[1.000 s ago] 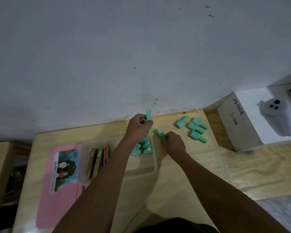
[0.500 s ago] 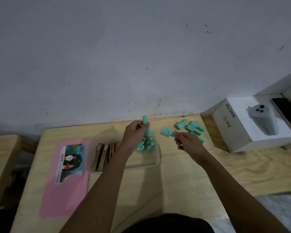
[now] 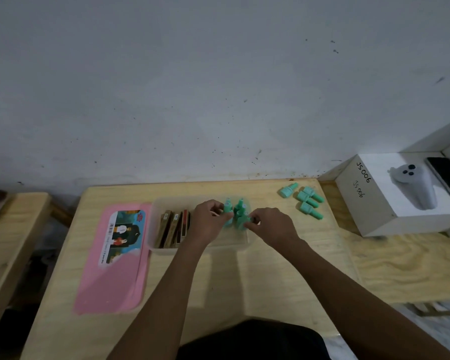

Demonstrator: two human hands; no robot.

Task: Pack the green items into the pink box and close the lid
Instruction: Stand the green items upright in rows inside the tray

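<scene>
holding green bottles (image 3: 239, 211) upright in the right end of the clear box (image 3: 200, 250), with left hand (image 3: 209, 220) curled round one and right hand (image 3: 270, 224) pinching another. beside brown packets (image 3: 169, 228) in the box's left half, with pink lid (image 3: 115, 268) flat at left and four loose bottles (image 3: 307, 201) far right on the wooden table (image 3: 244, 281).

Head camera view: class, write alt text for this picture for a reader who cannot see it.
A person's left hand and right hand each hold a green bottle among others standing in an open translucent box on a wooden table. Four more green bottles lie on the table to its right; the pink lid lies flat to its left.
</scene>
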